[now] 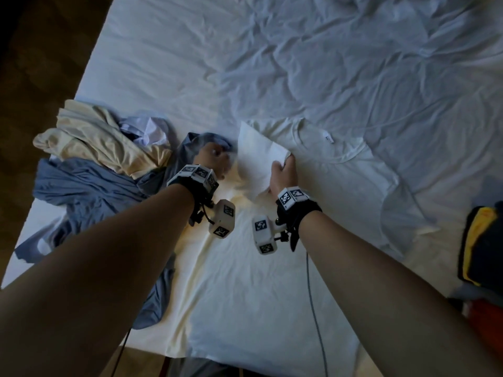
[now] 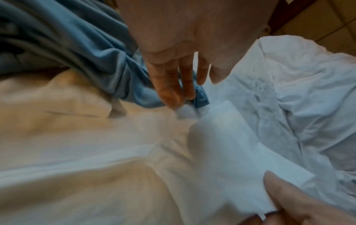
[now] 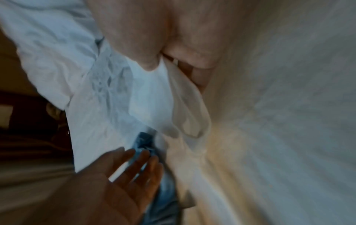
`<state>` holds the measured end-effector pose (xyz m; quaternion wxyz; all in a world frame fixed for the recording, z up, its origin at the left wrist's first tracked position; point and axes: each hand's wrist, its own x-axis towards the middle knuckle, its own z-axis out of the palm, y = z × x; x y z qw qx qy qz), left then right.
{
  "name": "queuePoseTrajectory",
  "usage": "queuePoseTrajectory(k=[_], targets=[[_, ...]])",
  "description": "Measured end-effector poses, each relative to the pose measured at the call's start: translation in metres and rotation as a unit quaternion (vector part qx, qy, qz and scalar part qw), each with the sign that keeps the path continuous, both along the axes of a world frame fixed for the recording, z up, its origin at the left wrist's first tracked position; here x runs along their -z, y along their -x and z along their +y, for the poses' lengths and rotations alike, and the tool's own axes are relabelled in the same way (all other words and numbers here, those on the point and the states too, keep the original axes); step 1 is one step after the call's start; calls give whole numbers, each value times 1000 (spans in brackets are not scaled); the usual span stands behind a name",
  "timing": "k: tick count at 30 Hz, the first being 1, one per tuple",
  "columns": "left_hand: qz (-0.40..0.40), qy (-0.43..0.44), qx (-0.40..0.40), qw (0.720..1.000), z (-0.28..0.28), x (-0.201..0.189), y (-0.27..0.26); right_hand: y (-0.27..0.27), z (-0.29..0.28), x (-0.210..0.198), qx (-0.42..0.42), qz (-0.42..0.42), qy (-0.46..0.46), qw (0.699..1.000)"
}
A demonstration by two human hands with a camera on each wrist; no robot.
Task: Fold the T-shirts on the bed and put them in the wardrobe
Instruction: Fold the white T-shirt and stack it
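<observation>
White T-shirt (image 1: 272, 268) lies spread face up across the near part of the bed (image 1: 190, 63), its collar pointing away from the person and its lower hem at the mattress edge. One sleeve (image 1: 258, 156) is lifted and folded in over the chest, pinched at its hem by the right hand (image 1: 283, 175), whose thumb and fingers close on the fabric; the right wrist view shows the cloth draping down from that pinch. The left hand (image 1: 212, 159) hovers just beside the raised sleeve, over the shirt's shoulder, with its fingers (image 2: 169, 85) extended and slightly spread, gripping nothing; whether the fingertips touch the cloth cannot be told through the blur. Just beside that hand a blue T-shirt (image 1: 89, 191) lies crumpled, one end reaching under the left fingers and its lower part trailing along the white shirt's side. A cream T-shirt (image 1: 92, 137) is heaped on top of the blue one near the bed's left edge, with a pale lilac garment (image 1: 147, 129) bunched against it. At the right edge of the head view sits a pile of dark, yellow and orange clothing (image 1: 481, 246). Both wrists carry black straps with white marker cubes (image 1: 221, 219).
</observation>
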<state>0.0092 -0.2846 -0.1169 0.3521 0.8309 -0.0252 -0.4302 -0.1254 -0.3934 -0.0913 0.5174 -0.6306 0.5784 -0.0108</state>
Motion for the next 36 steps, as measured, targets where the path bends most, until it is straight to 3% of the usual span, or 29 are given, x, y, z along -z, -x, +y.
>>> queuePoseTrajectory(k=[2,4,6,8,12,16,22,25,30,36], targets=[[-14,-29,46,998,-4,4,5,9,-1,7,-57,7,27,998],[-20,-44,72,996,-8,2,8,15,-2,14,-153,67,99,981],[-21,-62,98,993,-12,7,6,21,-3,20,-265,128,162,942],[-30,-80,123,989,-15,19,4,24,-5,29,-345,175,167,907],[-66,-124,134,981,-21,18,8,29,-6,42,-381,207,153,888],[-74,-126,109,983,-24,15,14,33,-10,45,-385,184,144,893],[-119,-102,8,988,-44,-13,35,68,-38,26,-213,42,116,969],[-98,-57,31,993,-68,-28,64,102,-59,9,-100,26,74,992],[-26,23,64,997,-126,-40,129,185,-99,-9,34,50,21,998],[77,65,115,988,-194,-43,222,299,-141,-12,178,86,30,980]])
